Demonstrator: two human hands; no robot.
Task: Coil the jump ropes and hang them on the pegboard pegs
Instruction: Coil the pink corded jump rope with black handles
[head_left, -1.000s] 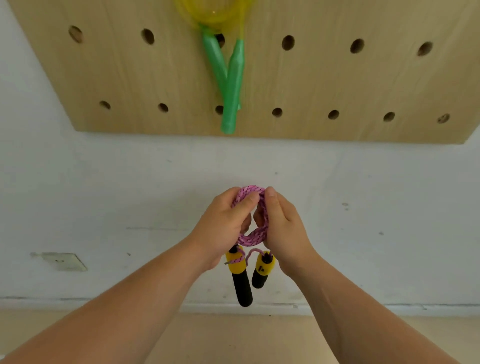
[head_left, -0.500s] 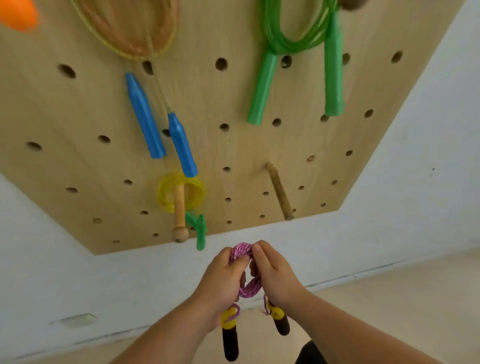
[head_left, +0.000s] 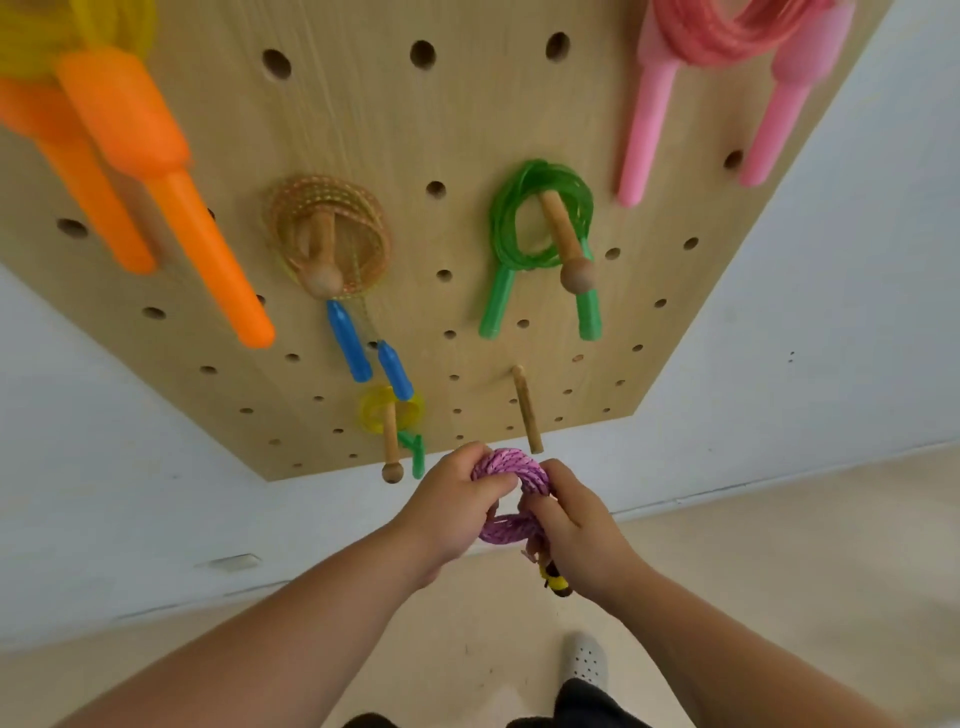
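Both hands hold a coiled pink braided jump rope just below the wooden pegboard. My left hand grips the coil's left side and my right hand grips its right side. One yellow-and-black handle of this rope peeks out under my right hand; the other handle is hidden. A bare wooden peg sticks out of the board just above the coil, its tip close to the rope's top.
Pegs on the board carry other coiled ropes: orange-handled, blue-handled, green, pink and a small yellow coil with green handles. A white wall lies behind. Beige floor and my shoe are below.
The view has tilted up and closer to the board, so more hanging ropes show. My hands with the pink coil have risen toward the bare peg.
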